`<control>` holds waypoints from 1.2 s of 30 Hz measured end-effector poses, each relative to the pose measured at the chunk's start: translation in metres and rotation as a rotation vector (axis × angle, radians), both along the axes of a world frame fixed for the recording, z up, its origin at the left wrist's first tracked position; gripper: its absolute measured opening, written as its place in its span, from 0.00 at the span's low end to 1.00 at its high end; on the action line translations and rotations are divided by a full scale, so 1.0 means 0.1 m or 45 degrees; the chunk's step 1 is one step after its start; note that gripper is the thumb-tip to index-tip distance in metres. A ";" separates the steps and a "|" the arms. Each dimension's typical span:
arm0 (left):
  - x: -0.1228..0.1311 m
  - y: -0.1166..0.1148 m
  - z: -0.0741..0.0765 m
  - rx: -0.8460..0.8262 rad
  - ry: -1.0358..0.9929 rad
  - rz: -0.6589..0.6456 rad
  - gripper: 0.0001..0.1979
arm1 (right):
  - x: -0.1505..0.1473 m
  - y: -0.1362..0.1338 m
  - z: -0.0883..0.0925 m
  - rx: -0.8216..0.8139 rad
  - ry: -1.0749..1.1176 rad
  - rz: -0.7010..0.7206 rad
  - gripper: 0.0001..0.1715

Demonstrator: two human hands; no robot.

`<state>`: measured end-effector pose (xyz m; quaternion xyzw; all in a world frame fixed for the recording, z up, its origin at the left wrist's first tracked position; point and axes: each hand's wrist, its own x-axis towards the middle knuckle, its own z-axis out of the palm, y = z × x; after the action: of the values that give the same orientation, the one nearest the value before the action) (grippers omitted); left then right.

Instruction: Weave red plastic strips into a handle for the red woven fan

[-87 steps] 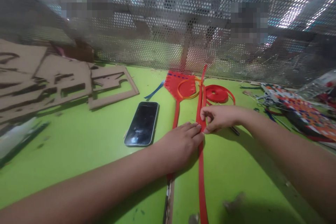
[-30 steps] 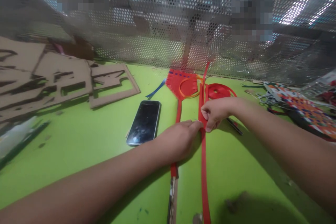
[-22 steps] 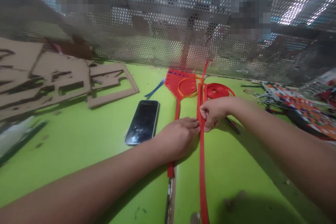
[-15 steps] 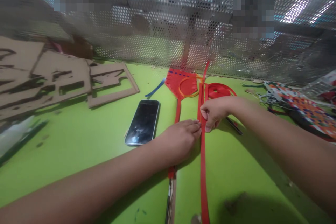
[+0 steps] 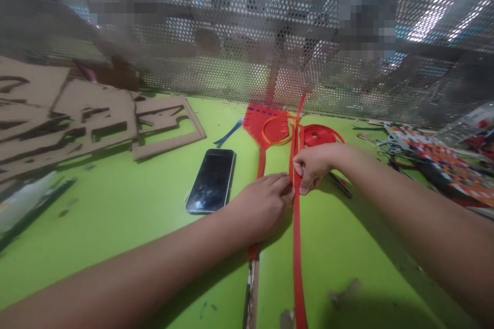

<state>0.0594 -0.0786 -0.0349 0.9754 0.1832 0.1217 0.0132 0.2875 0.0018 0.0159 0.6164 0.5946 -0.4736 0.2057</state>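
A long red ribbon (image 5: pixel 297 257) runs from the table's near edge up toward the mesh. My right hand (image 5: pixel 314 164) is closed on it, fingers curled and thumb pressed down. From the left, my left hand (image 5: pixel 268 205) bears on the same ribbon's edge, fingers together and bent, its thumb hidden. Under the left wrist passes a red-wrapped cardboard stick (image 5: pixel 261 162), topped by a red pentagon-shaped piece (image 5: pixel 266 126) with blue stitching. An orange loop (image 5: pixel 268 139) overlaps this piece. A ribbon roll (image 5: pixel 318 135) lies just beyond my right hand.
A phone (image 5: pixel 211 180) lies left of the stick, below a blue strip (image 5: pixel 228 132). Cut cardboard (image 5: pixel 165 151) covers the left. A dark pen-like stick (image 5: pixel 341 185) is under my right wrist. A woven colourful piece (image 5: pixel 443 159) sits right. Perforated metal mesh (image 5: pixel 231 61) stands behind.
The view has shifted slightly. My left fingers look a little more bent at the ribbon's edge; my right hand keeps its place on it.
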 end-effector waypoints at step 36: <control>0.06 -0.07 0.03 -0.125 0.007 -0.037 0.14 | 0.04 -0.05 -0.02 0.151 -0.010 0.061 0.44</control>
<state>0.0655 -0.0854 -0.0322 0.9765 0.1749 0.1097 0.0621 0.2919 -0.0036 0.0134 0.6148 0.6355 -0.4301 0.1823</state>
